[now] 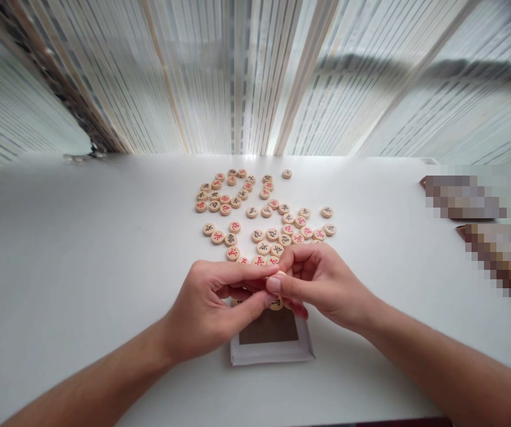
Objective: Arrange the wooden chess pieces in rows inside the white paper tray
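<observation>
Several round wooden chess pieces (pixel 264 210) with red or black characters lie scattered on the white table (pixel 81 237). My left hand (pixel 208 311) and my right hand (pixel 321 281) meet above a small white box (pixel 273 350) with a brown inside. Both hands pinch wooden pieces (pixel 276 303) between thumbs and fingers, just over the box's far edge. How many pieces they hold is hidden by the fingers.
Two blurred brown objects (pixel 469 198) lie at the table's right edge. Behind the table hang white striped curtains (pixel 255 77). The scattered pieces cover the table's middle, beyond my hands.
</observation>
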`<state>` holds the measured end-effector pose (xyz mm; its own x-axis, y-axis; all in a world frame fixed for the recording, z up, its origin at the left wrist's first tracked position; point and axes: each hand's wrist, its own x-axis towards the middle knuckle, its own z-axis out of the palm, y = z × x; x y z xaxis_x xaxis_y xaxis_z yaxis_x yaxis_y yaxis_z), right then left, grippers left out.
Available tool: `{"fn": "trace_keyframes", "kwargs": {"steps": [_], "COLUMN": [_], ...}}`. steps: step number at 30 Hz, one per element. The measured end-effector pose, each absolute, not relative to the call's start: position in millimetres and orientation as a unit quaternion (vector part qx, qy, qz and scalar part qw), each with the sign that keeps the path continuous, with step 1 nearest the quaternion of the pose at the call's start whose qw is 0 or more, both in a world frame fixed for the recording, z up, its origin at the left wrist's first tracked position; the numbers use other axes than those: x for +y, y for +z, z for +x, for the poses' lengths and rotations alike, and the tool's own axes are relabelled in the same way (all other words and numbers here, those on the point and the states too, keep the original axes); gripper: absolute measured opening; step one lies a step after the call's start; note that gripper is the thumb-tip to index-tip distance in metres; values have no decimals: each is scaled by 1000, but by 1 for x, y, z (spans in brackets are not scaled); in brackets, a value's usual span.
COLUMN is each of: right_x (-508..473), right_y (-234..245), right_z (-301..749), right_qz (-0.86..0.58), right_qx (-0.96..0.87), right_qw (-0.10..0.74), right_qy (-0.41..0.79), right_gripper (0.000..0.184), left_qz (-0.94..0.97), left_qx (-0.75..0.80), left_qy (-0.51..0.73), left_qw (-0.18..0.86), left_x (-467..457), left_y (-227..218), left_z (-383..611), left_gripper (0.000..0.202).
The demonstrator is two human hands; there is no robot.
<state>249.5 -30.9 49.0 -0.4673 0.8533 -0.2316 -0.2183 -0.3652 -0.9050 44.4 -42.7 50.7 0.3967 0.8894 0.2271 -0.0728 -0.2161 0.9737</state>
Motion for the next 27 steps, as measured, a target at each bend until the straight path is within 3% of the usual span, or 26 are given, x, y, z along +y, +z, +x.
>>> {"fn": "trace_keyframes", "kwargs": {"steps": [10,23,27], "right_x": [-33,-31,-31], "right_y": [51,52,51], "right_z": [248,251,251], "right_qz": [-342,-303,-307], "right_qx": [-441,-455,-443], "right_qw": [364,372,381], "right_qy": [746,750,751], "right_gripper": [33,22,30], "left_qz": [539,529,530], "left_qx": [338,353,358], "left_qy": [451,467,476], "left_qw": [625,614,604], "left_x": [-43,-41,-40], "left_y": [49,58,59], "left_z": [45,45,45], "left_gripper": [23,20,18]}}
